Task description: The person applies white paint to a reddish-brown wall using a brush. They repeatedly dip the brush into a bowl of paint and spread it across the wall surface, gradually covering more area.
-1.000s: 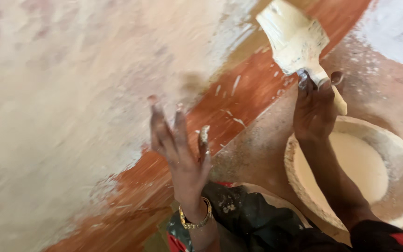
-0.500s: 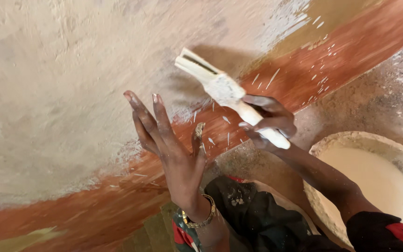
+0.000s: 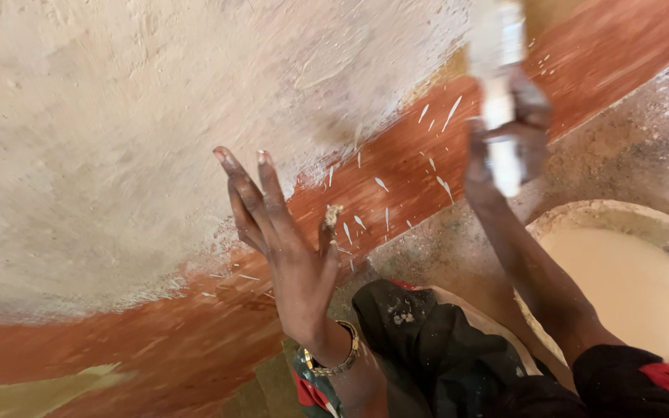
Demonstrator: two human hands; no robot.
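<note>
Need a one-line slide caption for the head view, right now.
Right hand grips a blurred paint-coated brush at a whitewashed wall; left hand spread open, basin of cream paint beside.

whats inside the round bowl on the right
The bowl holds a smooth, pale cream liquid that fills most of it. Its bottom is hidden under the liquid, and the near edge is covered by the right hand's forearm and dark sleeve.

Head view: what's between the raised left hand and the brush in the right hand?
Between the left hand and the blurred brush in the right hand, only the wall's reddish-brown band flecked with pale paint splashes, as the head view shows.
</note>
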